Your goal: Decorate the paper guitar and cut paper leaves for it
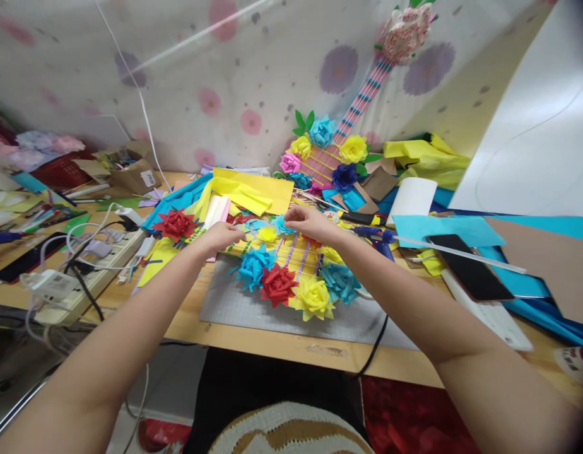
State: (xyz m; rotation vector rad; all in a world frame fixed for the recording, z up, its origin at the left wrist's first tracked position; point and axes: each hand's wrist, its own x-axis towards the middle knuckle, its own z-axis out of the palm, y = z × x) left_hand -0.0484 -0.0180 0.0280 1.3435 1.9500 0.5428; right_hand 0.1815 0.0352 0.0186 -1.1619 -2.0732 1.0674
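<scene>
A flower-covered paper guitar (303,258) lies near the middle of the wooden table (277,340), its body over a grey cutting mat (244,309); its long axis runs roughly crosswise, the neck pointing left toward a red paper flower (175,224). The person's left hand (225,234) is over the neck side, thumb and fingers bent close together, while the right hand (306,222) is above the body's far edge, fingers curled toward the thumb by a light-blue flower (282,224); whether either pinches anything cannot be told. The hands and forearms hide part of the neck and the body's right side, and the strands between them are blurred. A blue glue gun (374,234) lies beyond the right forearm, partly covered. The cardboard box (130,171) bears a white label with dark characters, too small to read; print on the white charger (52,284) is likewise illegible. A patterned cup (573,364) is cut off at the right edge.
</scene>
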